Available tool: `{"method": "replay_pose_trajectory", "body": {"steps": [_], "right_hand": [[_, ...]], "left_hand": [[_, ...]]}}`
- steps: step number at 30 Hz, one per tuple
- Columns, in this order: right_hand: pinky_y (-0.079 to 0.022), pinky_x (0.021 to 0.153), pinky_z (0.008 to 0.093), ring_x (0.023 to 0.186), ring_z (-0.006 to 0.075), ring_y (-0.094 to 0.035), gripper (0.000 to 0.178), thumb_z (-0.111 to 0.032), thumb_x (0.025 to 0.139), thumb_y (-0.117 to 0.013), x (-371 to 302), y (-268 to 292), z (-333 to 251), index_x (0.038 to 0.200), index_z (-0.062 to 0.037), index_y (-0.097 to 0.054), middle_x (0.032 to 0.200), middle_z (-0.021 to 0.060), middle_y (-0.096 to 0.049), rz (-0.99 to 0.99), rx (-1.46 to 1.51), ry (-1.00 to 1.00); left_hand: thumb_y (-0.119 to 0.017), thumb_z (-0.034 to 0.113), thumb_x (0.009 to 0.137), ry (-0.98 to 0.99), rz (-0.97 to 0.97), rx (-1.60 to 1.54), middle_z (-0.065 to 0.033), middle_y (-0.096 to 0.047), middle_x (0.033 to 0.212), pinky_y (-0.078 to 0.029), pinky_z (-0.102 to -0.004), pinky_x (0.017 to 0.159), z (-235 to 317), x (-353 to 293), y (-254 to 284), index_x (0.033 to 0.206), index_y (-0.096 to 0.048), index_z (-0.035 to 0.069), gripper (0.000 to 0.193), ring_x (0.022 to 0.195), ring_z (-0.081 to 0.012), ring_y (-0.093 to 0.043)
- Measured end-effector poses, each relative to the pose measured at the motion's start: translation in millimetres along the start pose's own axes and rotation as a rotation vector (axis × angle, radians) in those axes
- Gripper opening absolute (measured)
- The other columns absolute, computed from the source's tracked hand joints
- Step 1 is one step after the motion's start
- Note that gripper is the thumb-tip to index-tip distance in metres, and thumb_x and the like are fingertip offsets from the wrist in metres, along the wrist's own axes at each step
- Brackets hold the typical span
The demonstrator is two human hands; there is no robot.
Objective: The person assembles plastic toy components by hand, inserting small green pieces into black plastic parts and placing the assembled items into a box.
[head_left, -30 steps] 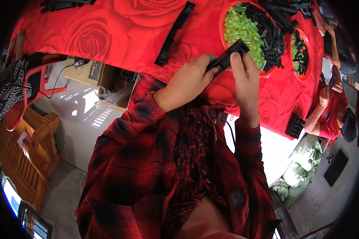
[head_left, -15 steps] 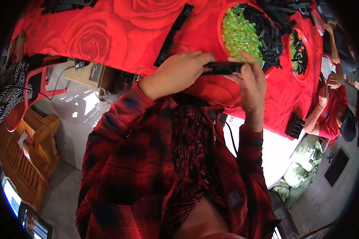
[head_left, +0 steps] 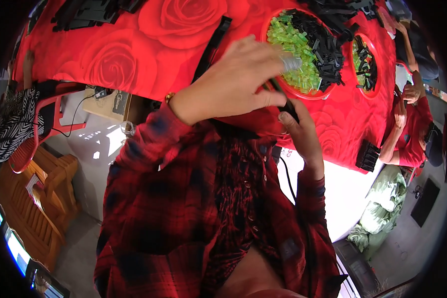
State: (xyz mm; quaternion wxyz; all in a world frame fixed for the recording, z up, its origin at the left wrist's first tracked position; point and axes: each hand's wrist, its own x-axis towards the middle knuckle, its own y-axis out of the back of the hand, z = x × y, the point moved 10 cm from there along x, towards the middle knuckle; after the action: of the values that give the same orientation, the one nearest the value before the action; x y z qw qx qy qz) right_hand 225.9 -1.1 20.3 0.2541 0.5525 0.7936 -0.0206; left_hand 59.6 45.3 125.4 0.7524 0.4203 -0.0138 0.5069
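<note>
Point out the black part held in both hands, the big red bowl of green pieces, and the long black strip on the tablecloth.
black part (head_left: 287,105), head view, its lower end.
red bowl (head_left: 308,94), head view, near rim.
long black strip (head_left: 214,42), head view, mid-length.

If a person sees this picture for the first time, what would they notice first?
Most striking is the red tablecloth with large roses filling the top of the view. At upper right sits a round red bowl of green and black small parts. In the centre the left hand and the right hand hold a slim black part together, above red plaid sleeves.
</note>
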Motion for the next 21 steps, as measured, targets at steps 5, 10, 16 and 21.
{"method": "replay_pose_trajectory", "body": {"steps": [5,10,16,21], "right_hand": [[-0.047,0.065,0.0243,0.070,0.0085,-0.055,0.036,-0.027,0.101,-0.056,6,-1,-2,0.122,0.0022,-0.052,0.090,0.0045,-0.060,0.101,0.185,0.084],[-0.048,0.065,0.0244,0.071,0.0105,-0.060,0.038,-0.029,0.103,-0.052,17,-24,-1,0.125,0.0019,-0.049,0.092,0.0064,-0.063,0.078,0.300,0.085],[-0.050,0.061,0.0251,0.071,0.0141,-0.065,0.042,-0.032,0.103,-0.052,21,-41,-1,0.125,0.0033,-0.047,0.092,0.0098,-0.063,0.051,0.292,0.097],[-0.052,0.065,0.0270,0.074,0.0152,-0.066,0.040,-0.029,0.102,-0.055,21,-49,2,0.123,0.0040,-0.047,0.093,0.0106,-0.063,0.007,0.257,0.074]], "left_hand": [[-0.074,0.020,0.087,0.604,0.695,-0.348,-0.0120,-0.063,0.107,-0.048,-0.0284,0.083,-64,-68,20,0.118,-0.058,0.000,0.040,0.098,-0.0173,-0.061],[-0.060,0.025,0.100,0.716,0.420,-1.166,-0.0066,-0.061,0.113,-0.043,-0.0256,0.093,-63,-58,-59,0.129,-0.051,-0.002,0.041,0.104,-0.0108,-0.055],[-0.052,0.027,0.104,0.761,0.387,-1.168,-0.0017,-0.064,0.106,-0.044,-0.0262,0.092,-67,-58,-79,0.118,-0.059,0.000,0.032,0.101,-0.0096,-0.057],[-0.049,0.027,0.105,0.772,0.381,-1.061,-0.0005,-0.063,0.097,-0.045,-0.0245,0.084,-74,-65,-80,0.110,-0.060,0.001,0.029,0.093,-0.0074,-0.056]]}}
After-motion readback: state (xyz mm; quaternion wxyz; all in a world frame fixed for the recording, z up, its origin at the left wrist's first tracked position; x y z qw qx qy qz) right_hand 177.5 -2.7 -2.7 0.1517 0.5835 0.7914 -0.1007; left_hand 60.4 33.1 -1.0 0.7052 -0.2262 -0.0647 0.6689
